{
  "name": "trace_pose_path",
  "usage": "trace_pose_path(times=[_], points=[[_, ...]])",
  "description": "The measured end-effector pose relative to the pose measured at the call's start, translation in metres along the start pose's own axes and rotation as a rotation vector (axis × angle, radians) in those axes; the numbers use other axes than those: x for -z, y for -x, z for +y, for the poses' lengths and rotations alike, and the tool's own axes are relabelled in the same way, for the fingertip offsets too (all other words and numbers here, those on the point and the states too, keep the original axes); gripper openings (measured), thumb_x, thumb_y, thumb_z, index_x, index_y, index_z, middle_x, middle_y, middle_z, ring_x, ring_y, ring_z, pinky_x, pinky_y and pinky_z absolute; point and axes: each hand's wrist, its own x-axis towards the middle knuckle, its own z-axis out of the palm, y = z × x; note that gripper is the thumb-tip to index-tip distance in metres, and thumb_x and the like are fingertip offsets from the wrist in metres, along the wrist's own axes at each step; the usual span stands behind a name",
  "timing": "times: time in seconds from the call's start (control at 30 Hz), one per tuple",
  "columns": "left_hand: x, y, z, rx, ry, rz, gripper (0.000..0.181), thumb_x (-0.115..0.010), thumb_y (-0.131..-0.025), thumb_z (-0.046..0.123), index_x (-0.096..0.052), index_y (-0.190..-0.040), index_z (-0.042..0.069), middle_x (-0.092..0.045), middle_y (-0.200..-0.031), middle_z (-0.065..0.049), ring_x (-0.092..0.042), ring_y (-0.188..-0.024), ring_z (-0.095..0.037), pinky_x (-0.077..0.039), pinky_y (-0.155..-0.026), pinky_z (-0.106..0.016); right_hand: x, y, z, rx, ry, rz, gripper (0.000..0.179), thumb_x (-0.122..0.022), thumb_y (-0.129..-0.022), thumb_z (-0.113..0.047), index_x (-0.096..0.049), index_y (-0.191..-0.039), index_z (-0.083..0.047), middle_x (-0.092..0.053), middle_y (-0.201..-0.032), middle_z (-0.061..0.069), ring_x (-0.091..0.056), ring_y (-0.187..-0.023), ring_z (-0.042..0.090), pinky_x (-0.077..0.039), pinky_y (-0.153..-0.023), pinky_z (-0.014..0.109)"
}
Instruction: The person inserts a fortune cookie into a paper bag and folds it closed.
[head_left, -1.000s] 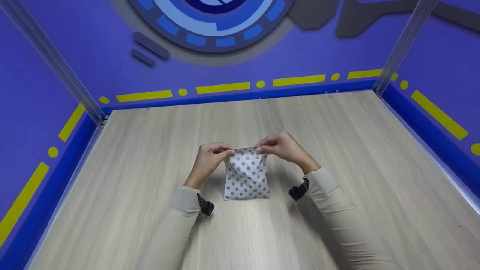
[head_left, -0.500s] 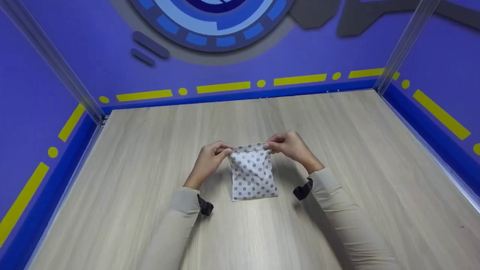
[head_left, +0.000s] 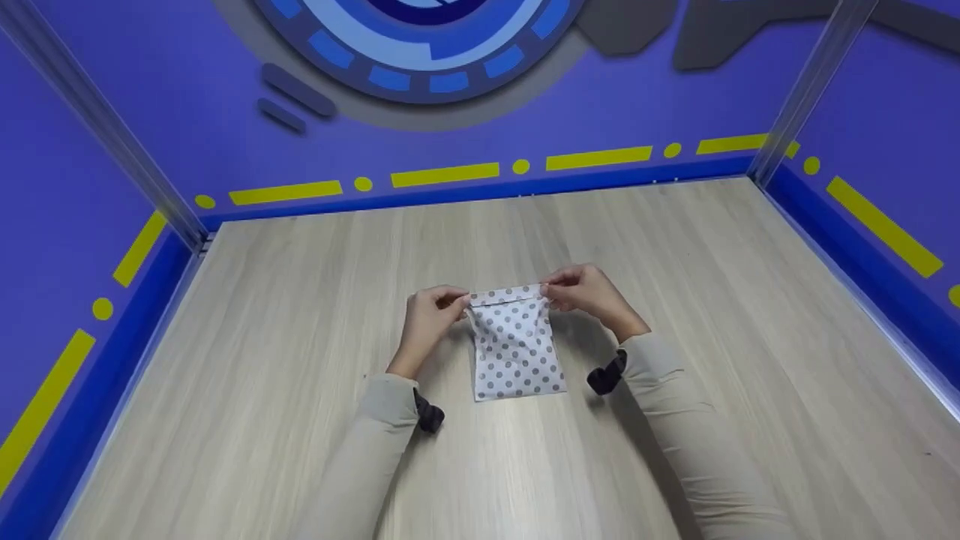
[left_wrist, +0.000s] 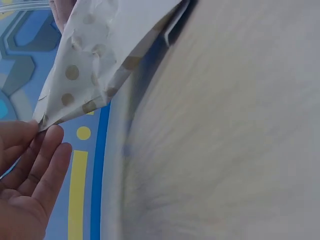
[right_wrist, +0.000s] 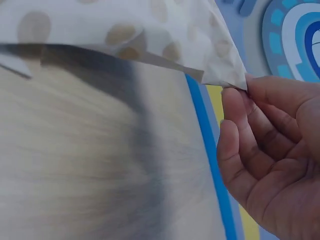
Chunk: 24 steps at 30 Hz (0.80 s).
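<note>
A white paper bag [head_left: 517, 349] with grey polka dots is at the middle of the table in the head view, its top edge folded over into a narrow band. My left hand [head_left: 429, 324] pinches the top left corner between thumb and fingers. At the opposite top corner, my right hand [head_left: 592, 298] pinches the paper the same way. The left wrist view shows the bag [left_wrist: 75, 75] stretched up from the left hand [left_wrist: 30, 175]. In the right wrist view the raised edge of the bag [right_wrist: 150, 35] runs to the right hand's [right_wrist: 275, 145] fingertips. What the bag holds, if anything, is hidden.
The wood-grain table [head_left: 315, 300] spreads around both arms. Blue-purple printed panels [head_left: 420, 150] with yellow dashes enclose its back and sides, joined by metal corner posts [head_left: 806, 97]. A black wrist strap [head_left: 429, 414] sits below the left hand, another [head_left: 606, 373] below the right.
The bag has shifted rightward with both hands still pinching its top corners. The hands have spread slightly apart, and the folded band at the top shows wider and flatter.
</note>
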Motion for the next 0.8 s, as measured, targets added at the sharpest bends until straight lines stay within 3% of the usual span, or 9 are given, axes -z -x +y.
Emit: trace_pose_path(times=[0.17, 0.47, 0.67, 0.8], points=[[0.0, -0.001, -0.004, 0.05, -0.009, 0.006, 0.012, -0.067, -0.088, 0.004, -0.073, -0.097, 0.001, -0.069, -0.085, -0.011, -0.061, -0.068, -0.008, -0.052, -0.062, -0.02, -0.004, -0.003, 0.005, -0.045, -0.027, 0.004, 0.03, -0.069, -0.088, -0.016, -0.067, -0.111, 0.004, -0.069, -0.095, 0.009, -0.066, -0.072, 0.012, -0.057, -0.076, 0.034], [0.004, 0.0, -0.007, 0.045, -0.059, -0.015, 0.018, -0.059, -0.094, 0.008, -0.071, -0.106, 0.002, -0.071, -0.097, -0.012, -0.067, -0.083, -0.018, -0.053, -0.073, -0.026, -0.005, -0.004, 0.01, -0.09, -0.049, -0.02, 0.033, -0.062, -0.093, -0.014, -0.061, -0.122, 0.004, -0.066, -0.108, 0.017, -0.068, -0.081, 0.018, -0.056, -0.081, 0.037], [0.021, -0.002, -0.009, 0.02, -0.131, -0.002, 0.026, -0.053, -0.098, 0.014, -0.066, -0.118, 0.005, -0.067, -0.114, -0.012, -0.062, -0.104, -0.023, -0.049, -0.093, -0.037, -0.001, 0.0, 0.011, -0.063, -0.028, -0.085, 0.041, -0.056, -0.096, -0.015, -0.052, -0.132, 0.004, -0.06, -0.124, 0.023, -0.067, -0.095, 0.024, -0.054, -0.087, 0.04], [0.037, -0.003, -0.011, 0.034, -0.171, -0.031, 0.04, -0.048, -0.101, 0.022, -0.05, -0.138, 0.008, -0.051, -0.14, -0.014, -0.049, -0.129, -0.029, -0.04, -0.106, -0.044, 0.004, 0.003, 0.011, -0.033, -0.005, -0.119, 0.046, -0.056, -0.097, -0.019, -0.048, -0.136, 0.004, -0.056, -0.131, 0.023, -0.065, -0.104, 0.032, -0.052, -0.09, 0.042]])
